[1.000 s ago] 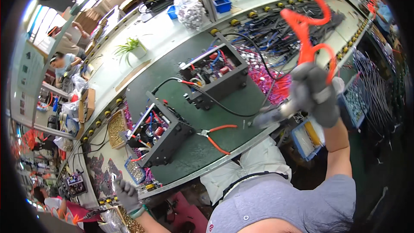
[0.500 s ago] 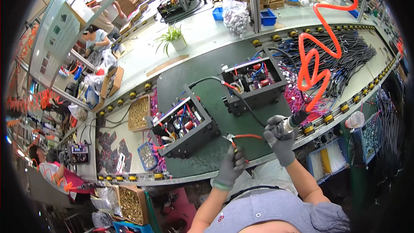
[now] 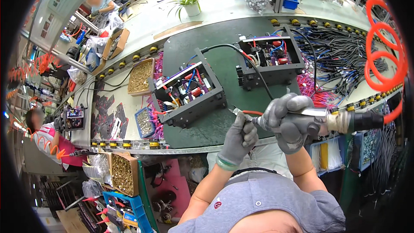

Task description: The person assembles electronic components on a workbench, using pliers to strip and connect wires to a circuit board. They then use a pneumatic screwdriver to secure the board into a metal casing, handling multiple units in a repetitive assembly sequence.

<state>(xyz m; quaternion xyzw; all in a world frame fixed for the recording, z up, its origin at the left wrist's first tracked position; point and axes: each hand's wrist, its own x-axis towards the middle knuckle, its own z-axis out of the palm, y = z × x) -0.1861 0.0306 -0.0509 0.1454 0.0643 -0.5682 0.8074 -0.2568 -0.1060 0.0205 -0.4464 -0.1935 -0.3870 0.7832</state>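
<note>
Wrapped in a grey glove, my right hand point(image 3: 286, 123) grips an air screwdriver point(image 3: 315, 121), its bit pointing left and its rear end joined to an orange coiled hose. My left hand point(image 3: 240, 140), also gloved, is closed beside the bit's tip; anything small in its fingers is hidden. Just beyond those fingers show the jaws and an orange handle of pliers point(image 3: 253, 112), partly covered by the hand. Two black open-topped metal housings with wired circuit boards stand on the dark green mat point(image 3: 194, 133): the left housing point(image 3: 196, 103) and the right housing point(image 3: 276, 75).
A black cable point(image 3: 258, 75) arches between the housings. Beside the mat are a box of brass-coloured parts point(image 3: 141, 75) and a blue tray of small parts point(image 3: 145, 123). Black cables point(image 3: 340, 56) lie at right, below the hose point(image 3: 384, 56). Other people work at left.
The screwdriver has swung level, its bit now pointing left beside my left hand. My left hand has risen toward the pliers' jaws, and the view has shifted.
</note>
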